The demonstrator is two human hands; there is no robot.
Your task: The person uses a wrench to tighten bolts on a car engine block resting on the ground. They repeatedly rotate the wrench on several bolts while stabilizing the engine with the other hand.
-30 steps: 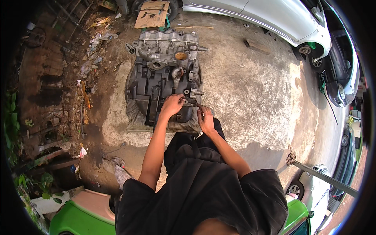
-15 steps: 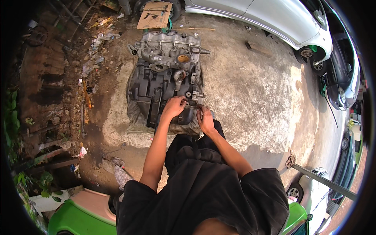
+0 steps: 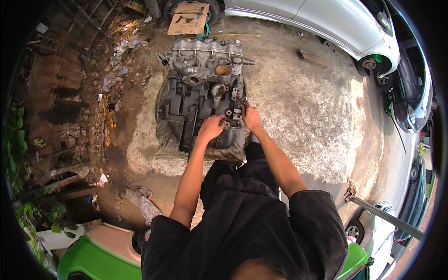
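Observation:
A dark engine block (image 3: pixel 175 107) with a silver cylinder head (image 3: pixel 198 46) and cast manifold (image 3: pixel 196 79) lies on a grimy sheet (image 3: pixel 165 144) on the concrete. My left hand (image 3: pixel 213 125) is on the lower right part of the block, fingers curled at a small metal fitting; what they hold is unclear. My right hand (image 3: pixel 250 115) is at the block's right edge beside a bracket (image 3: pixel 234 93), closed around a small object that I cannot make out.
A silver car (image 3: pixel 336 23) with an exposed wheel hub stands at upper right, other cars beyond. Cardboard (image 3: pixel 186 25) with tools sits behind the engine. Litter (image 3: pixel 107 112) and boards line the left side. A metal bar (image 3: pixel 382 214) and a green car body (image 3: pixel 84 259) are near me.
My right hand has moved up along the engine's right side, away from my left hand. My left hand stays by the fitting. The whole view has shifted slightly.

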